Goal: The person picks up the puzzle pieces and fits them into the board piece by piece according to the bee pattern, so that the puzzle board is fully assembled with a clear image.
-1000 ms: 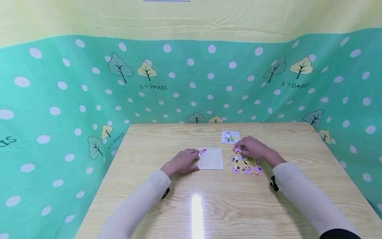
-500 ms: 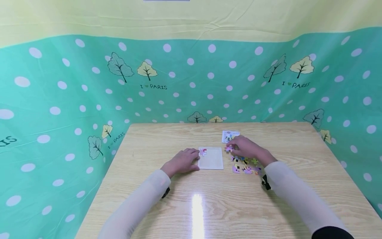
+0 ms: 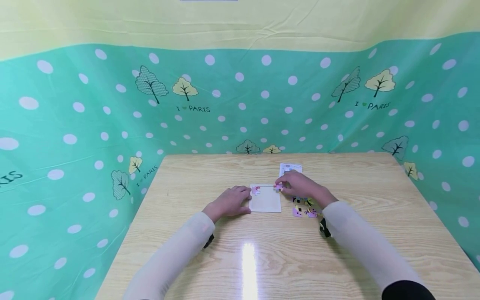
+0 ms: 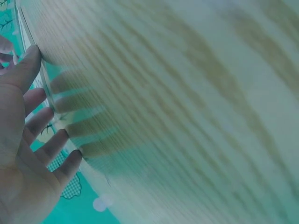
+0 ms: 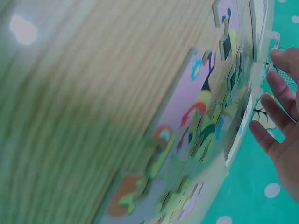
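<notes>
Head view shows a pink puzzle piece [image 3: 278,187] at the far right corner of the white tray [image 3: 265,203], pinched between the thumb and fingers of the right hand [image 3: 298,184]; whether it touches the tray there cannot be told. A second ago this piece was among the loose pieces, well right of the tray; half a second ago it was between the two, and now it has reached the tray's corner. The right forearm has swung leftward with it, so that the hand now covers the lower part of the picture card [image 3: 290,166] and the sleeve and wrist hide some of the loose pieces [image 3: 304,211]. The left hand [image 3: 232,201] has stayed where it was, with its fingertips at the tray's left edge and its thumb at the near left corner, holding nothing in its grasp; the left wrist view shows its fingers spread and nearly straight. Another pink piece [image 3: 256,191] sits in the tray's far left corner, as it did before. Both forearms, in pale sleeves [image 3: 176,256], come in from the near side and slant inward over the tabletop [image 3: 210,271], with the hands on opposite sides of the tray. Behind it hangs a green cloth [image 3: 225,96] with white dots and printed trees.
</notes>
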{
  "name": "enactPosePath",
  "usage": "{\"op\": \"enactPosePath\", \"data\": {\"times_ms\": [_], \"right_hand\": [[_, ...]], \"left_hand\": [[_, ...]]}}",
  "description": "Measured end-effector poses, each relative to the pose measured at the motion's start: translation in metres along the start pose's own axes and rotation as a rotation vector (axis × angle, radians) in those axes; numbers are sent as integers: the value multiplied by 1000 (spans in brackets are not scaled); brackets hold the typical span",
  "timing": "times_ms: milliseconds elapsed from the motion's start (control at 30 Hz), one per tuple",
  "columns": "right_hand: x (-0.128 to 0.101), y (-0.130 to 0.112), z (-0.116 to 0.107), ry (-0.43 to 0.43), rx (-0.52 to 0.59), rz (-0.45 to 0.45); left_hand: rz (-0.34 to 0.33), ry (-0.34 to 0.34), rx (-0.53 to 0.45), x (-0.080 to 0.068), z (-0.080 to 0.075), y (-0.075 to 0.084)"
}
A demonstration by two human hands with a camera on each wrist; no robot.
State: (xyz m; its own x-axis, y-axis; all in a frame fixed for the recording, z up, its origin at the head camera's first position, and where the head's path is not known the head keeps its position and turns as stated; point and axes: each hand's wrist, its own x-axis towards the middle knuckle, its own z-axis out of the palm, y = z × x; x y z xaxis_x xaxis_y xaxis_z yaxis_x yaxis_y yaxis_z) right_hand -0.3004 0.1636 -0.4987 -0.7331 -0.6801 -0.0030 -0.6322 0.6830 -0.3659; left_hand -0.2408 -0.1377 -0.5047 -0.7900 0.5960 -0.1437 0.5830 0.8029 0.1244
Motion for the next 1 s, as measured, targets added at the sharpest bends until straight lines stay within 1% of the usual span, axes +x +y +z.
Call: {"op": "enactPosePath", "data": {"times_ms": [367, 633, 867, 1000], "right_hand": [[15, -14, 5, 1, 11, -15], [24, -25, 9, -23, -26, 6], [31, -33, 14, -49, -15, 31], [35, -35, 18, -40, -40, 17]], "left_hand": [[-7, -4, 4, 1, 2, -1], [-18, -12, -7, 2, 2, -2], [-21, -21, 1, 3, 3, -2], [-14, -16, 7, 2, 3, -2]]}}
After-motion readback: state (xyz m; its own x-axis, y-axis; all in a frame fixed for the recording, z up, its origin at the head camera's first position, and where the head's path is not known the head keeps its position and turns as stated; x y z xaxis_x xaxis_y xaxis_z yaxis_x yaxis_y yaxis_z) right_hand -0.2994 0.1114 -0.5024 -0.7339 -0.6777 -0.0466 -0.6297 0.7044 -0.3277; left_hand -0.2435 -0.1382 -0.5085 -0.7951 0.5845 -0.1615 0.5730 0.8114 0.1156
